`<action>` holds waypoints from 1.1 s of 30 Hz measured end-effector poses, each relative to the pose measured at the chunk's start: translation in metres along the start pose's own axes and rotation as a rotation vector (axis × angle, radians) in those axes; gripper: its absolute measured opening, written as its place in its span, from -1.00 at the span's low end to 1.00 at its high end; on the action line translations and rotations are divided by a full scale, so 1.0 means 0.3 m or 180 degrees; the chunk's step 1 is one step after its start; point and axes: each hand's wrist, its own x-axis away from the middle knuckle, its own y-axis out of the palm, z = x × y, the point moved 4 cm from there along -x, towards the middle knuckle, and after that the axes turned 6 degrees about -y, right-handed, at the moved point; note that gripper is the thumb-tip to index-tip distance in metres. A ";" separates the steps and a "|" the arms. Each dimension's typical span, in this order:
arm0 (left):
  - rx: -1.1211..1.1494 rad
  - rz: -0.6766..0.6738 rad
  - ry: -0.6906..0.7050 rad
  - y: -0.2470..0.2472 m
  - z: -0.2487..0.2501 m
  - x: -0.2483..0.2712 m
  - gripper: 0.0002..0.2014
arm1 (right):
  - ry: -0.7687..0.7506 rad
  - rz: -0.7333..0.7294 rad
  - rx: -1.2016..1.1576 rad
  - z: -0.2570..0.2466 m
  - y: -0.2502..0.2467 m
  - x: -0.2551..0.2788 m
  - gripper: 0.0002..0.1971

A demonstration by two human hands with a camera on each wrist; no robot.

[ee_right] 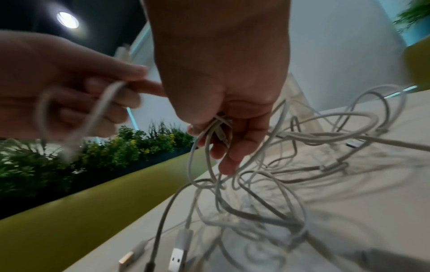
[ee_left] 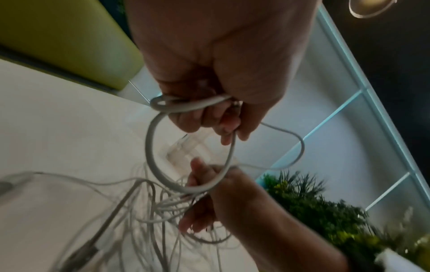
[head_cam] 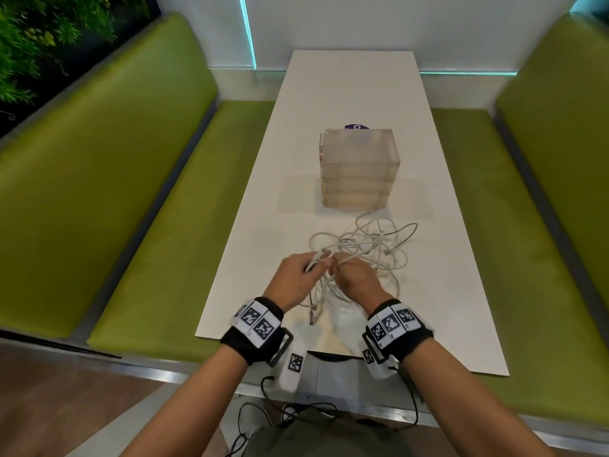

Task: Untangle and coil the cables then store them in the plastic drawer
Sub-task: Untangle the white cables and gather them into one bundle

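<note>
A tangle of white cables lies on the white table in front of a translucent plastic drawer unit. My left hand grips a small looped length of white cable, and a bigger loop hangs below its fingers. My right hand sits just right of it, fingers curled round a bunch of strands lifted from the tangle. Several USB plugs dangle near the table's front edge. The drawers look closed.
Green bench seats flank the narrow table on both sides. A purple item shows behind the drawer unit. Plants stand at the far left. Black wires from the wrist cameras hang below my forearms.
</note>
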 end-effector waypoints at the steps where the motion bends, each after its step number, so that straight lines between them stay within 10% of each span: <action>1: -0.0091 -0.0077 0.0029 0.024 0.005 -0.008 -0.75 | 0.0010 -0.0141 0.0128 -0.009 0.003 0.003 -0.72; 14: -0.0679 -0.0213 0.0330 0.082 0.060 -0.059 -0.86 | 0.0070 -0.0296 0.0206 -0.048 -0.005 0.039 -0.69; 22: 0.1338 0.0573 0.0364 -0.156 0.187 0.025 -0.80 | 0.0180 0.0098 -0.0305 0.109 -0.003 0.011 -0.67; 33: 0.1944 0.1170 0.0361 -0.303 0.117 0.055 -0.76 | 0.0111 0.0243 -0.0554 0.133 -0.039 0.024 -0.74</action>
